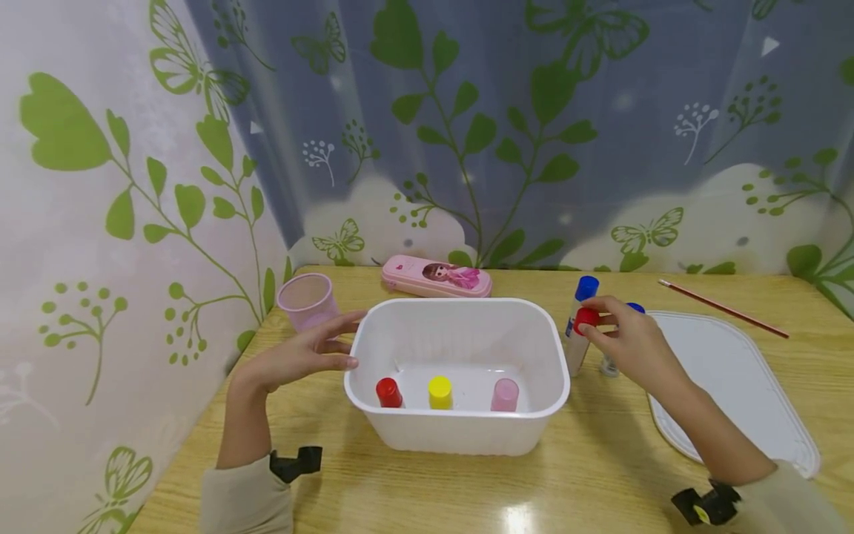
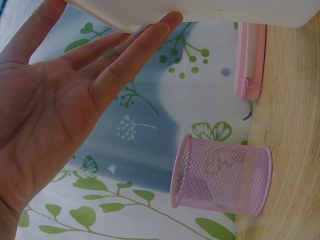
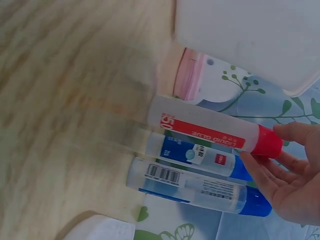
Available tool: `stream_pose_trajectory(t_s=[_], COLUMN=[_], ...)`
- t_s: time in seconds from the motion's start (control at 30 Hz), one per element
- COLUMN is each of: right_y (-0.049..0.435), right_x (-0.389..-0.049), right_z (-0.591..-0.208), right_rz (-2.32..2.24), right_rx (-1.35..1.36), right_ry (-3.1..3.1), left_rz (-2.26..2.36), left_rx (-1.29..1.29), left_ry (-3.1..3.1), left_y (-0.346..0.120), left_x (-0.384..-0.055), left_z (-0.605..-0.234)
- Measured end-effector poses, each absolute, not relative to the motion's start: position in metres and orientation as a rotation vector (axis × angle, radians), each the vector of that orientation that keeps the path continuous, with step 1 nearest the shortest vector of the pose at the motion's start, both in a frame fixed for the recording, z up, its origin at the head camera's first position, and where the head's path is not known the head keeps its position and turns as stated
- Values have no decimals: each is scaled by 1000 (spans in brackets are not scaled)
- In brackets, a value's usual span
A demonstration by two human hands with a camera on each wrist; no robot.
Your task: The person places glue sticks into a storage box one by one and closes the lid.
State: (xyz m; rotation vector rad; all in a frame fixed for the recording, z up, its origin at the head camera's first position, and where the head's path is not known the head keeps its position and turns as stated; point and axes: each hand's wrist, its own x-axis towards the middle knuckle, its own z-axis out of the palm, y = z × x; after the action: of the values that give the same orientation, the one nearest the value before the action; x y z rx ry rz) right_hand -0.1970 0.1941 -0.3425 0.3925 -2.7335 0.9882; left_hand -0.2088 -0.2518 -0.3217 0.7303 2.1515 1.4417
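Observation:
A white plastic tub (image 1: 457, 432) stands on the table, and my left hand (image 1: 303, 354) touches its left rim with extended fingers. In the left wrist view the palm of that hand (image 2: 50, 107) shows, its fingertips at the tub's wall (image 2: 240, 10). To the right of the tub, my right hand (image 1: 630, 337) pinches the red cap (image 1: 586, 321) of a liquid glue bottle (image 3: 205, 124). Beside this bottle are two blue-capped glue bottles, one with a blue label (image 3: 187, 154) and one with a barcode (image 3: 182, 182).
Inside the tub are bottles with a red cap (image 1: 388, 393), a yellow cap (image 1: 440, 391) and a pink cap (image 1: 505, 394). A pink mesh cup (image 1: 310, 300) stands left, a pink pencil case (image 1: 434, 277) behind. On the right lie a white board (image 1: 727, 386) and a red pencil (image 1: 727, 309).

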Motion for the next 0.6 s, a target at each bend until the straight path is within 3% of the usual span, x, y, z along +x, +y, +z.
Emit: stream_pose_trajectory(t_s=[0.3,0.6], right_y=[192,189], right_x=[-193,-184], right_z=[-342,-311], right_rz=[985,972], right_rx=[406,386], right_ry=[-2656,-2565], left_rz=[1432,1441], left_rx=[731,707], left_ry=[2164,2155], left_y=[-252,-252], left_x=[-209,-209], left_z=[-322,-322])
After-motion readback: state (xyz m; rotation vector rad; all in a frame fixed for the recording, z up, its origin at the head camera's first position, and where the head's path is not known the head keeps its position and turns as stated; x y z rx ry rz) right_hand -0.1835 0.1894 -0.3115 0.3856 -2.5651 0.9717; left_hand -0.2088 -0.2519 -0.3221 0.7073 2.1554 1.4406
